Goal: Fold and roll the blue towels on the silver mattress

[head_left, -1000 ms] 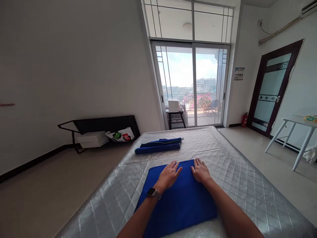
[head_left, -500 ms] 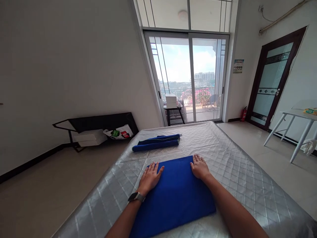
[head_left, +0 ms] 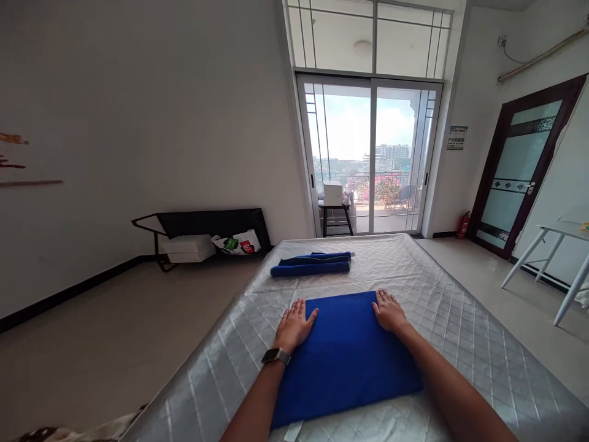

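A blue folded cloth (head_left: 345,356) lies flat on the silvery quilted mattress (head_left: 455,344). On its far left corner rests my left hand (head_left: 294,324), palm down with the fingers stretched out and the thumb apart; a watch (head_left: 276,355) is on that wrist. My right hand (head_left: 389,310) lies flat over the far right corner, fingers extended. Neither hand grips anything. Beyond them, near the far end of the mattress, is a rolled or folded blue cloth (head_left: 313,266) with a dark green inner side. A small pale tag (head_left: 293,431) shows at the near edge of the flat cloth.
Against the left wall stands a low black rack (head_left: 211,224) with white boxes (head_left: 188,248) and a printed bag (head_left: 237,243). Sliding glass doors (head_left: 372,153) are behind the mattress. At right are a white table (head_left: 565,232), a fire extinguisher (head_left: 462,225) and a dark-framed door (head_left: 524,172).
The camera view has turned a little to the left, so everything appears shifted right. Both hands stay flat on the blue cloth's far corners.
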`<state>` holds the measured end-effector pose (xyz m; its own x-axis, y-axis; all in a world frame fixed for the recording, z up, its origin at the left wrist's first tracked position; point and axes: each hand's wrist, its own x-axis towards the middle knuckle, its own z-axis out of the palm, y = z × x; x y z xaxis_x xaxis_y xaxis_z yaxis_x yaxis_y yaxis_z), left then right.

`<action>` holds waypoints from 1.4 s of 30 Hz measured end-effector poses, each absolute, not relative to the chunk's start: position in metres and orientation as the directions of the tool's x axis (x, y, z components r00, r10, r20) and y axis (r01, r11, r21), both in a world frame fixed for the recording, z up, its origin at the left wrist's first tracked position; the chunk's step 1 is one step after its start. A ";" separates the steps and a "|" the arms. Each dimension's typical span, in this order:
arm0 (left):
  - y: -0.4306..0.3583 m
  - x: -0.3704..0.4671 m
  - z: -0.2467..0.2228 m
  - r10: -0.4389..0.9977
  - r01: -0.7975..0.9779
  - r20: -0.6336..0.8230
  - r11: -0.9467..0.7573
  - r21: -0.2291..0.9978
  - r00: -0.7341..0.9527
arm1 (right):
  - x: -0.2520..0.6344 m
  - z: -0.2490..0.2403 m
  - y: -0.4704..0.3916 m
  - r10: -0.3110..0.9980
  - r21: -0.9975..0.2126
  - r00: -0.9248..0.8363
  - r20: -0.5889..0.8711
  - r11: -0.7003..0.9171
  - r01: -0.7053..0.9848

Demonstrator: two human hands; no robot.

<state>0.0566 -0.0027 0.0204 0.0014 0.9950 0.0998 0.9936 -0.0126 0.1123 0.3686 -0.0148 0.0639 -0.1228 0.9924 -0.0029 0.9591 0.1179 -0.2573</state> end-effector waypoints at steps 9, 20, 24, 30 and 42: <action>-0.011 0.062 0.028 0.991 0.993 0.133 -0.005 0.119 -0.011 | 0.363 0.062 -0.037 0.996 -0.233 -0.092 -0.016 0.086 0.969; -0.051 0.143 0.051 0.906 0.932 0.257 -0.360 0.044 0.338 | 0.358 0.054 -0.046 0.997 -0.290 -0.082 0.018 0.083 0.953; -0.055 0.216 0.042 0.787 0.809 0.226 -0.588 -0.007 0.574 | 0.361 0.051 -0.046 0.991 -0.282 -0.127 0.049 0.136 0.950; -0.035 0.207 0.020 0.838 0.854 0.190 -0.521 0.002 0.511 | 0.362 0.049 -0.044 0.992 -0.302 -0.123 0.035 0.128 0.945; -0.053 0.040 -0.021 0.962 0.990 0.248 -0.129 0.049 0.113 | 0.360 0.055 -0.044 0.996 -0.315 -0.090 0.022 0.092 0.945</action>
